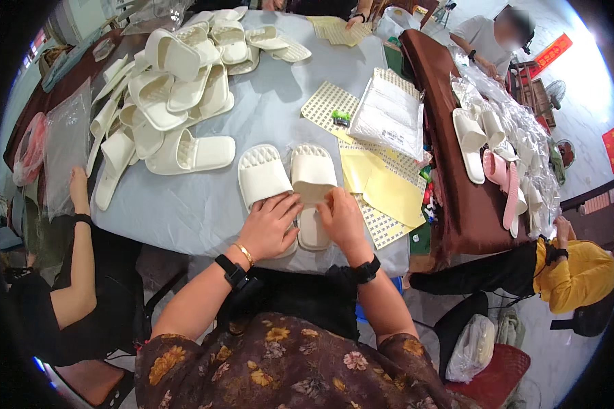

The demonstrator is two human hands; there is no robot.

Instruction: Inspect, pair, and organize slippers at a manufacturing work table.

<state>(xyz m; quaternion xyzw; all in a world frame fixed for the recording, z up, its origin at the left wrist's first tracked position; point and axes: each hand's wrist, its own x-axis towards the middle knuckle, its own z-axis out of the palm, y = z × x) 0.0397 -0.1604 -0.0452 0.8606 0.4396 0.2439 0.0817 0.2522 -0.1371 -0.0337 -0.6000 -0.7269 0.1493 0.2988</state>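
Note:
Two cream slide slippers lie side by side on the table in front of me, toes pointing away. My left hand (271,223) rests on the left slipper (265,176), its fingers stretched flat across the strap's near edge and toward the other shoe. At the right slipper (314,167), my right hand (341,217) is closed, fingertips pressed together by the near edge of the strap. Whatever those fingertips hold, if anything, is hidden. Just right of this hand lie yellow backing sheets (389,194) and printed sticker sheets (381,228).
A heap of cream slippers (177,88) covers the table's far left. A white padded packet (389,112) lies on the sheets. Clear plastic bags (68,150) hang at the left edge by a co-worker's arm (78,273). A brown-covered table (450,204) bears more slippers.

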